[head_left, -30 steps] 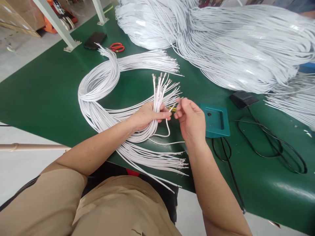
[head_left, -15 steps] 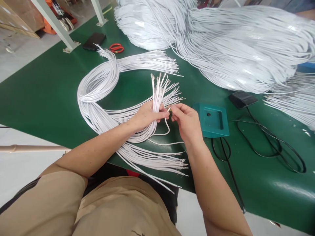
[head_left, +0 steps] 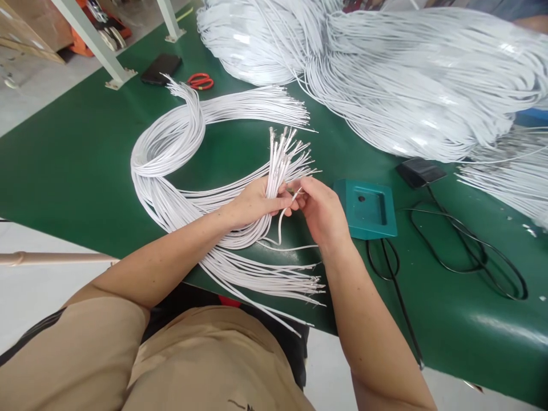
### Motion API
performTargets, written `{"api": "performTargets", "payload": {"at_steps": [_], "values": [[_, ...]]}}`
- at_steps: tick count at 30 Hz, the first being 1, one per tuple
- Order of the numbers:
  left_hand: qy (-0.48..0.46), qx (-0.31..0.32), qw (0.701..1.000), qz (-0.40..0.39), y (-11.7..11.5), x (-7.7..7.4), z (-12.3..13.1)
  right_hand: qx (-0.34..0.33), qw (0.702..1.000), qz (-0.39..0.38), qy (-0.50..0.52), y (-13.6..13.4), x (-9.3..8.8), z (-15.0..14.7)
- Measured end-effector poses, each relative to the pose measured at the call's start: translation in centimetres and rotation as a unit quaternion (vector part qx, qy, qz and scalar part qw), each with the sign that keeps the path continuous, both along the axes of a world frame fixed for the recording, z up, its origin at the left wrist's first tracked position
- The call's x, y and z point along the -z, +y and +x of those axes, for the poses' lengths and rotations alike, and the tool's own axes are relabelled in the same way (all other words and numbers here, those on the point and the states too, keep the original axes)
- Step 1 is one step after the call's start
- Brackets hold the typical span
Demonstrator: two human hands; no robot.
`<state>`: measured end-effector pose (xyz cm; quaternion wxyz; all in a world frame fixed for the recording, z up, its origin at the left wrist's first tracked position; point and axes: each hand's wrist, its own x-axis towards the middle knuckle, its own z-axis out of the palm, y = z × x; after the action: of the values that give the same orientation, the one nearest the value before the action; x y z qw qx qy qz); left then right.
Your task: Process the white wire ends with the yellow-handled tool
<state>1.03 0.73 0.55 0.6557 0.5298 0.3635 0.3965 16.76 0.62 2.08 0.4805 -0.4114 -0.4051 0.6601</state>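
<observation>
The left hand point(head_left: 257, 202) is wrapped around a bundle of white cables point(head_left: 276, 177) that stands up out of its grip, the frayed, stripped ends splaying above the fist. Its thumb and forefinger pinch a single white cable point(head_left: 280, 227) at the right side of the bundle, and that cable hangs down in a loose loop below the fingers. The right hand point(head_left: 323, 214) is just beside, its fingers bent in toward the cable's tip; whether they pinch it or only meet it, I cannot tell. Both hands are above the green surface point(head_left: 64, 160), near the edge closest to the person

Under and around the left forearm lies a large coil of white cables point(head_left: 148, 151), curving away to the left. One set of its ends points right beyond the hands, and another fans out nearer the person's body. Behind the coil are red-handled scissors point(head_left: 200, 81), and just beside them a flat black case point(head_left: 161, 69). To the right of the right hand sits a teal box point(head_left: 372, 233) with a shallow recess in its top and a black cord point(head_left: 402, 302) running toward the near edge. Farther right is a black wedge-shaped device point(head_left: 420, 173). A big heap of pale cables point(head_left: 411, 80) covers the far side of the surface
</observation>
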Motion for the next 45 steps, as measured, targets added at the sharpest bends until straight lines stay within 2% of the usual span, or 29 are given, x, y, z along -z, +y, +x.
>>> {"api": "performTargets", "payload": {"at_steps": [5,10,15,19,23,25,26,27,30,31,33,35,38,40,42,45], "values": [[0.002,-0.001,1.000,0.005,0.2,0.2,-0.2,-0.036,0.995,-0.068,0.060,0.1,0.3,0.2],[-0.006,-0.016,1.000,-0.011,0.1,-0.3,-0.3,-0.054,0.990,-0.082,0.102,0.2,0.6,0.4],[-0.025,-0.026,0.999,-0.007,0.1,-0.1,-0.3,-0.045,0.992,-0.082,0.090,0.0,0.4,0.5],[-0.038,-0.037,0.999,-0.012,0.1,0.1,-0.3,0.021,1.000,-0.018,-0.008,-0.3,0.2,0.3],[-0.067,-0.043,0.996,-0.031,0.1,0.3,-0.3,0.057,0.984,0.091,-0.144,-0.6,0.4,0.0],[-0.081,-0.028,0.995,-0.049,0.1,0.3,-0.4,0.077,0.954,0.168,-0.237,-0.7,0.6,0.0],[-0.086,-0.021,0.994,-0.062,0.2,0.3,-0.5,0.092,0.924,0.217,-0.300,-0.8,0.6,-0.1],[-0.092,-0.014,0.993,-0.078,0.3,0.2,-0.5,0.106,0.882,0.269,-0.372,-0.8,0.7,-0.1],[-0.098,-0.003,0.988,-0.120,0.5,-0.1,-0.6,0.109,0.722,0.401,-0.554,-0.9,0.9,0.0],[-0.096,-0.002,0.987,-0.129,0.5,-0.2,-0.6,0.095,0.678,0.430,-0.588,-0.8,0.9,0.1],[-0.090,-0.002,0.987,-0.135,0.6,-0.4,-0.6,0.059,0.620,0.467,-0.627,-0.7,0.7,0.4],[-0.075,-0.007,0.989,-0.128,0.7,-0.3,-0.6,0.034,0.591,0.473,-0.652,-0.4,0.5,0.9],[-0.033,-0.022,0.994,-0.100,0.9,-0.2,-0.5,0.052,0.572,0.435,-0.693,0.0,0.1,1.9],[0.009,-0.036,0.996,-0.082,1.0,-0.2,-0.4,0.047,0.567,0.394,-0.721,0.4,0.0,2.5],[0.052,-0.050,0.995,-0.067,1.1,-0.2,-0.3,0.008,0.566,0.362,-0.741,0.8,0.1,2.9],[0.109,-0.060,0.991,-0.041,1.2,-0.1,-0.2,-0.022,0.579,0.341,-0.740,1.3,0.2,3.2]]}}
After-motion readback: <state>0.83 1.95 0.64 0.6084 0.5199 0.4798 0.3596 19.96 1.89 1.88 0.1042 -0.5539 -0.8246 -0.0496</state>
